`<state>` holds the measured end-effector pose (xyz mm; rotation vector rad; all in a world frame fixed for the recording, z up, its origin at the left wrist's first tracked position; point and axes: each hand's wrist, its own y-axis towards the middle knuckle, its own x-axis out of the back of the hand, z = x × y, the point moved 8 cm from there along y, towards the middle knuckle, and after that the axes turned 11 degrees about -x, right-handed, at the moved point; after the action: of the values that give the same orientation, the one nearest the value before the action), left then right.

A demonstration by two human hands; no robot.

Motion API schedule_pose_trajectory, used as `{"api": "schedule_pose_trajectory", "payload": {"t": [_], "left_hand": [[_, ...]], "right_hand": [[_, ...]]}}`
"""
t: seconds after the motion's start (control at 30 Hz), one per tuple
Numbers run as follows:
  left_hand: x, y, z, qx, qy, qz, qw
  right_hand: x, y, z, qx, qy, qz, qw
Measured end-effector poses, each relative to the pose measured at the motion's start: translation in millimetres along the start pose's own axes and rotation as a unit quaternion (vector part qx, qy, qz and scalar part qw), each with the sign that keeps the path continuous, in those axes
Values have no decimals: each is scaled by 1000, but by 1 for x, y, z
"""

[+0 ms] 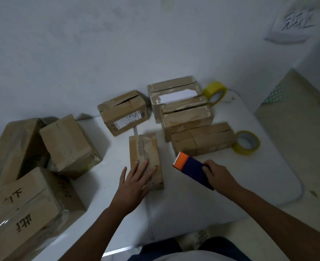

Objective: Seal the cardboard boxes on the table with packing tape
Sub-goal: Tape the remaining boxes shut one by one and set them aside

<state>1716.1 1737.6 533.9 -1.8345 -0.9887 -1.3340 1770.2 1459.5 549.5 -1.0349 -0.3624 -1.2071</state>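
A white counter (193, 204) set against a pale wall carries a scatter of brown cardboard boxes. The biggest are stacked at the left edge: one printed with dark characters (23, 210), two more piled behind it. Along the back stand a mid-sized box with a shipping label (124, 112) and a group of three long boxes (187, 113), their top flaps not fully closed. Nearest the viewer lies a small narrow box (145, 159) with a rough, torn seam down its top.

The person's left hand (134, 178) lies flat on this small box, fingers straight and spread, pressing the near end down. The right hand (218, 175) grips a purple tape cutter with an orange head (192, 169), held just right of the box and clear of it.

Two yellow tape rolls sit at the right: one upright by the wall (214, 93), one flat beside the long boxes (246, 142).

The small box looks light and stiff (worn card, likely to slide on the smooth counter), so pinning it from above while taping along the seam seems the sound hold.
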Motion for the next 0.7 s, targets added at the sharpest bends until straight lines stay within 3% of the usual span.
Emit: {"api": "schedule_pose_trajectory", "payload": {"t": [0.1, 0.17, 0.23, 0.3, 0.37, 0.4, 0.57, 0.7], "left_hand": [[31, 11, -11, 33, -124, -96, 987], [42, 17, -11, 134, -288, -133, 939], [42, 21, -15, 247, -482, -133, 830], [38, 27, -23, 308, -604, -116, 726], [32, 33, -30, 324, -683, -106, 646], [31, 35, -33, 333, -701, -106, 621], [25, 35, -39, 347, -738, -106, 569], [22, 34, -36, 335, -733, -95, 584]], "right_hand": [[16, -4, 7, 2, 62, -17, 998], [25, -9, 17, 17, 89, -27, 996], [30, -14, 27, 35, 105, -23, 994], [33, -19, 38, 58, 100, -21, 993], [35, -23, 45, 76, 89, -21, 993], [35, -24, 49, 83, 87, -19, 993], [33, -29, 58, 93, 85, -9, 992], [29, -31, 59, 98, 91, -8, 991]]}}
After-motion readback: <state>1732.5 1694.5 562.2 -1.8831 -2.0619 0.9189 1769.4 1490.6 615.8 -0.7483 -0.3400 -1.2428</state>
